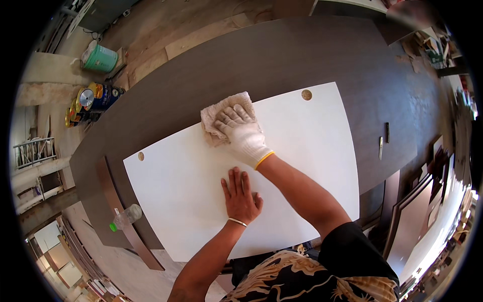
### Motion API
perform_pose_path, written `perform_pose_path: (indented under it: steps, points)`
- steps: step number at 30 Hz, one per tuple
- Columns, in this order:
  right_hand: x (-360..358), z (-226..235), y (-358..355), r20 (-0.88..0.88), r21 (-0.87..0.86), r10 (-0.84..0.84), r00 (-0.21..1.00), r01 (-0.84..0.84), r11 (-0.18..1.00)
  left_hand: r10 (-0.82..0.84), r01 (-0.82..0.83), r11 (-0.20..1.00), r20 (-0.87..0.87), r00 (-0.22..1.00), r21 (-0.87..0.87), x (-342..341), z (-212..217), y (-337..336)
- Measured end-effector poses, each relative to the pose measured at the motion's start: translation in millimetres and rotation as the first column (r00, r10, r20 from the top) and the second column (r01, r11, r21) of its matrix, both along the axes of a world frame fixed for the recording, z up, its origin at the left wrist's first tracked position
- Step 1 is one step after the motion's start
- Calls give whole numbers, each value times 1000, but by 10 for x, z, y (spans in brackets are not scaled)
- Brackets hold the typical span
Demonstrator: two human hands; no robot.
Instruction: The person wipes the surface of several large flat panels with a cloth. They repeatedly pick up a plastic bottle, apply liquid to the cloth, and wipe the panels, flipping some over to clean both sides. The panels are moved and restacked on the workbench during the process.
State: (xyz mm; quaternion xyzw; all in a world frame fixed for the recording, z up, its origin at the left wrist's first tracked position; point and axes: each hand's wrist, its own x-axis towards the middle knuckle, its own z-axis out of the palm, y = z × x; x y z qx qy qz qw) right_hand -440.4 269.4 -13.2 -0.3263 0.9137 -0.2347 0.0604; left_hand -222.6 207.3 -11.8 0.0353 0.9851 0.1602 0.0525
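A white panel [302, 151] with two round holes near its far corners lies on a large dark brown board [322, 55]. My right hand [244, 133], in a white knit glove with a yellow cuff, holds a beige terry cloth [229, 103] down at the panel's far edge. Part of the cloth sticks out past that edge onto the brown board. Nearer to me, my bare left hand [243, 196] rests flat on the panel with its fingers stretched out. A light band circles the left wrist.
A narrow brown strip [126, 216] and a clear bottle with a green cap [126, 217] are at the left. Two small slim items [381, 148] lie on the board's right side. A green bucket [101, 58] and tins [103, 95] stand far left; panels [410, 216] lean at right.
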Motion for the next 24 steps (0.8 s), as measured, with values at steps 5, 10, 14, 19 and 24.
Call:
perform_pose_path:
  steps: [5,10,14,19,24]
  points:
    - [-85,89,906,-71,28,-237,969,239,970,58,-58,998,19,998,12,97,-48,-32]
    - [-347,114,882,-162,18,-345,924,352,936,34,-36,997,31,999,71,46,-33,-11]
    - [-354,-32,1055,-94,55,-301,949,307,950,38,-41,998,47,998,57,46,-12,-1]
    - [-206,47,768,-157,135,-351,923,372,919,43,-47,997,54,998,62,65,-2,-34]
    - [-280,61,534,-95,51,-253,963,259,965,31,-38,997,110,994,65,99,18,-51]
